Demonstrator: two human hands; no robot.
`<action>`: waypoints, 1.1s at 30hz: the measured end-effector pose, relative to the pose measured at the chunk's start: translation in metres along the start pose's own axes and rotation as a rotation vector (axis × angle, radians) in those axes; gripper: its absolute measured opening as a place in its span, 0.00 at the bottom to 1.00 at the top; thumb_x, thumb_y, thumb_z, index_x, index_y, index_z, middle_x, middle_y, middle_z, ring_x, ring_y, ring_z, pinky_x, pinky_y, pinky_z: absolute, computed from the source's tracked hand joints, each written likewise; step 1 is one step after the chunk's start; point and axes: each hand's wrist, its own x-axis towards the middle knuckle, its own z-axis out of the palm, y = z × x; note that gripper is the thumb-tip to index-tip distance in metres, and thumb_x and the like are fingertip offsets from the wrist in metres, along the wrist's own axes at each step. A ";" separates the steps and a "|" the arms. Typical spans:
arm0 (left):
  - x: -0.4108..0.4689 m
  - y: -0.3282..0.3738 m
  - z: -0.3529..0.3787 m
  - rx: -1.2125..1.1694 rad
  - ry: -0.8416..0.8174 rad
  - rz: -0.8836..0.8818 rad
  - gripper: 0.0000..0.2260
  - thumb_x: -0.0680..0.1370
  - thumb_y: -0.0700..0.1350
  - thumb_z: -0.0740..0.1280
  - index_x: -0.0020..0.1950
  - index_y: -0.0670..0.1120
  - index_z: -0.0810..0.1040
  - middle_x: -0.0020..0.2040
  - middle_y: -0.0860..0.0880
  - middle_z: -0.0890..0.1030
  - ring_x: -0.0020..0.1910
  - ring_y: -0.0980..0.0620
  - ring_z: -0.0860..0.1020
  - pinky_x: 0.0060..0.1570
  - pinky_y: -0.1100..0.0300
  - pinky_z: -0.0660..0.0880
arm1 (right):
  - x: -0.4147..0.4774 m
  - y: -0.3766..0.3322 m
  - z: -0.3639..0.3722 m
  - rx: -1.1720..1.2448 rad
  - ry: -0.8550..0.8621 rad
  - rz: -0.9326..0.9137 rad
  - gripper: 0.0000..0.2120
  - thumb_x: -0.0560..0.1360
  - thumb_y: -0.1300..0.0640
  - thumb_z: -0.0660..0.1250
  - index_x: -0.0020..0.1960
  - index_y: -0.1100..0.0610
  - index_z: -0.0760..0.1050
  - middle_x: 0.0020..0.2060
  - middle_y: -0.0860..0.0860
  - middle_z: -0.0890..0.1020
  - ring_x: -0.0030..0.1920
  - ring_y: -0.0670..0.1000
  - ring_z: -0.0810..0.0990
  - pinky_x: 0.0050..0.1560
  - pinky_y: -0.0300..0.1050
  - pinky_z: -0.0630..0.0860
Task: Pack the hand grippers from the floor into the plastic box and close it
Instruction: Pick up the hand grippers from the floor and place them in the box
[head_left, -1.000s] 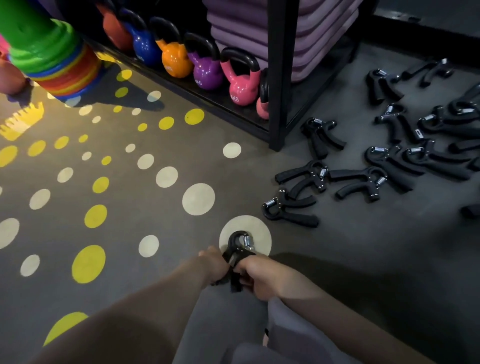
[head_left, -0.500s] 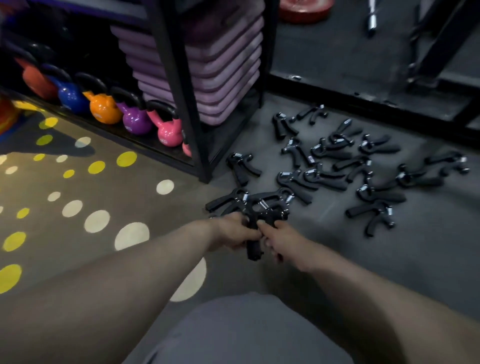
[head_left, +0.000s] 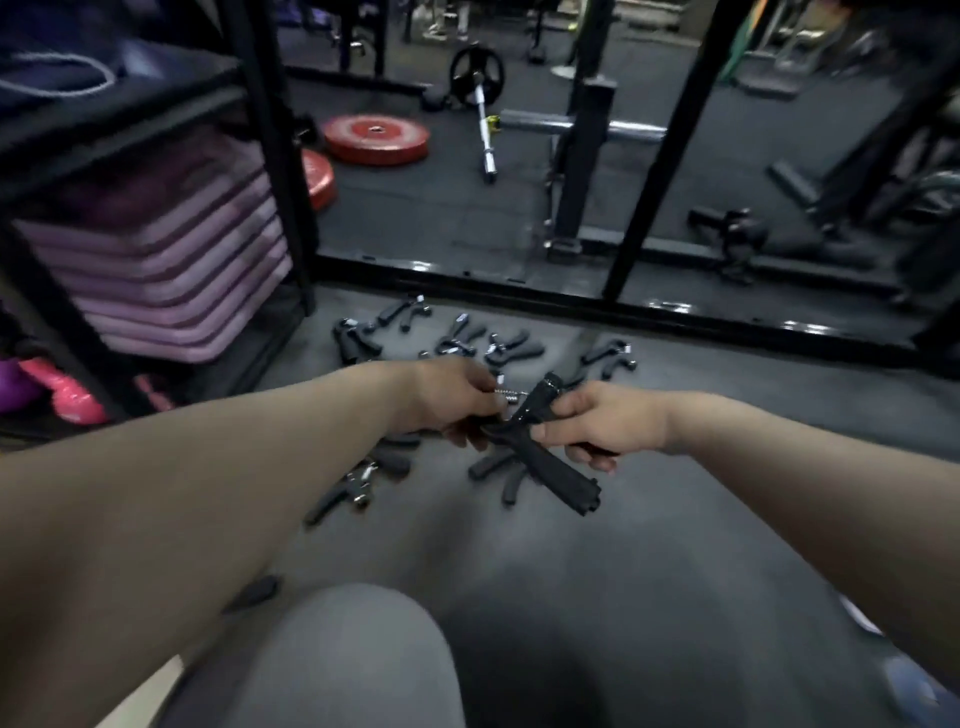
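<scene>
Both hands hold one black hand gripper (head_left: 540, 447) above the dark floor. My left hand (head_left: 447, 400) pinches its spring end, and my right hand (head_left: 597, 426) grips its handle from the right. One handle sticks out toward me. Several more black hand grippers (head_left: 483, 343) lie scattered on the floor beyond my hands, and others (head_left: 358, 483) lie just below them. No plastic box is in view.
A black shelf rack (head_left: 270, 156) with stacked pink step platforms (head_left: 171, 260) stands at left. A black frame rail (head_left: 623, 306) crosses the floor behind the grippers. Red weight plates (head_left: 376, 137) and a barbell (head_left: 483, 130) lie farther back. My grey-clad knee (head_left: 337, 660) is at bottom.
My view has swung up and right, from the dotted floor to the rack and gym behind. The gripper held in both hands has turned, with one handle now pointing toward me.
</scene>
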 end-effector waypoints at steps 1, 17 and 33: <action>0.006 0.015 0.009 0.013 -0.020 0.017 0.06 0.82 0.41 0.63 0.47 0.41 0.75 0.39 0.43 0.81 0.34 0.47 0.81 0.32 0.58 0.78 | -0.012 0.007 -0.013 -0.003 -0.007 0.003 0.13 0.75 0.45 0.70 0.37 0.52 0.75 0.29 0.54 0.76 0.25 0.51 0.72 0.30 0.42 0.69; 0.064 0.182 0.112 0.274 0.196 -0.008 0.13 0.78 0.33 0.65 0.59 0.47 0.76 0.46 0.43 0.80 0.36 0.46 0.83 0.32 0.58 0.82 | -0.083 0.109 -0.114 0.576 -0.001 0.084 0.18 0.75 0.61 0.58 0.62 0.65 0.74 0.59 0.63 0.79 0.54 0.60 0.78 0.42 0.47 0.79; 0.119 0.210 0.213 -0.220 0.017 -0.017 0.11 0.80 0.32 0.59 0.63 0.33 0.69 0.43 0.35 0.79 0.32 0.42 0.81 0.30 0.52 0.82 | -0.170 0.176 -0.110 -0.232 0.612 0.370 0.25 0.67 0.45 0.71 0.56 0.49 0.61 0.57 0.52 0.67 0.60 0.54 0.67 0.63 0.53 0.68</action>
